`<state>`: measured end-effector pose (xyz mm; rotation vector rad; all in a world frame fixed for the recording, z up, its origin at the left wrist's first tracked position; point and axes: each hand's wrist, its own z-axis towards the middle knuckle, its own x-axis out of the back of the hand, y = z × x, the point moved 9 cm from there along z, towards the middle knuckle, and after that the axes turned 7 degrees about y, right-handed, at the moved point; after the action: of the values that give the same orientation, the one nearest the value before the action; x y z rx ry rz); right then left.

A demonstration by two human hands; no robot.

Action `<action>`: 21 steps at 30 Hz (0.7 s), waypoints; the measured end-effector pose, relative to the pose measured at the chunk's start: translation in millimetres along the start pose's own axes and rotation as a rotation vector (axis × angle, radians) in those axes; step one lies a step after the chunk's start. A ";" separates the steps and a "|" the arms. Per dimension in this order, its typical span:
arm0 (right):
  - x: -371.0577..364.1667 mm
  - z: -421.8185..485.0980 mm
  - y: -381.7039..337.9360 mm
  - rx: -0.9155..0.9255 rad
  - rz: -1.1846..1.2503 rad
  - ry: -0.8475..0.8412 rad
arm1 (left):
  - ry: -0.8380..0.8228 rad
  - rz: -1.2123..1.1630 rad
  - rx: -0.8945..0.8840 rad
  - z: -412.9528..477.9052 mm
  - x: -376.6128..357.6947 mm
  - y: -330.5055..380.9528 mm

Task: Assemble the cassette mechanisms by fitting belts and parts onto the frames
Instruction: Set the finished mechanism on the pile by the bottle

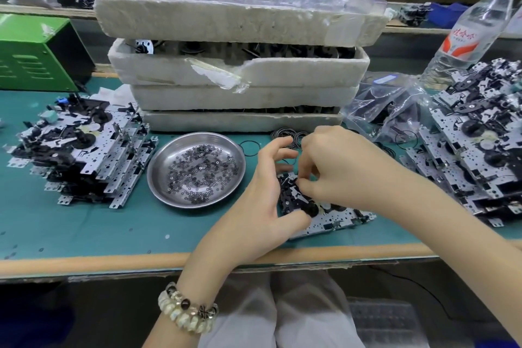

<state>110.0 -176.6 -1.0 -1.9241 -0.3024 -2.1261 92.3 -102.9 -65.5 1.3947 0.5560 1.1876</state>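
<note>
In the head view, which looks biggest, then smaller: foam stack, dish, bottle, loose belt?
1. foam stack
2. dish and bottle: too alike to rank, the bottle being farther
3. loose belt

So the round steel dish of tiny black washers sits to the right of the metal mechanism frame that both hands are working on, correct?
No: the head view shows the round steel dish of tiny black washers to the left of the metal mechanism frame that the left hand and right hand are working on.

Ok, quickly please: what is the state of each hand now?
Left hand: holds the silver metal cassette frame, thumb on it.
Right hand: pinches a small part on that frame; which one is hidden.
</note>
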 end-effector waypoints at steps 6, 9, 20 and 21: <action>-0.8 -11.1 -3.5 0.063 0.030 0.065 | -0.001 0.009 -0.001 -0.8 0.2 1.8; -0.1 -11.8 -0.7 0.074 0.068 0.069 | -0.002 0.015 0.006 -0.5 0.2 1.4; 1.7 -13.2 4.4 0.103 0.178 0.180 | 0.002 -0.004 0.007 -0.4 0.7 0.7; 3.6 -14.5 5.4 0.103 0.181 0.205 | 0.006 -0.008 0.003 -0.5 1.0 1.2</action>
<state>97.8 -186.6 1.0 -1.5970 -0.1858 -2.1209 91.8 -102.1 -64.2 1.3905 0.5672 1.1859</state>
